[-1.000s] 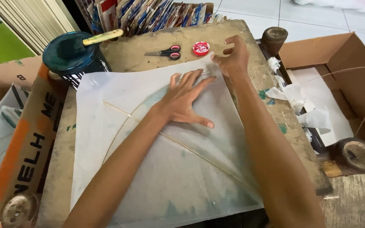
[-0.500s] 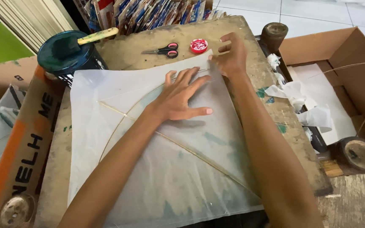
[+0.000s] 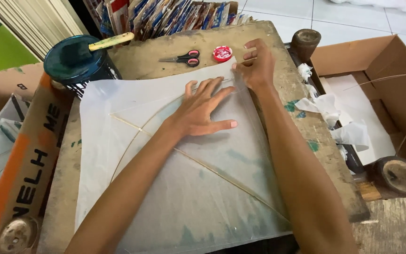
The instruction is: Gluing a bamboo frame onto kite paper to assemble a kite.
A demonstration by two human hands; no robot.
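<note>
Beside the red tape roll (image 3: 222,53), my right hand (image 3: 257,67) pinches, seemingly, the kite paper (image 3: 189,188) corner; left hand (image 3: 202,109), fingers spread, should keep pressing flat.

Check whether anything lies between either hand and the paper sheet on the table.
Nothing visible does. The left hand lies flat on the paper sheet, over the thin sticks. The right hand is at the sheet's far corner, fingers pinching its edge. The scissors and red lid lie beyond the sheet, clear of both hands.
</note>
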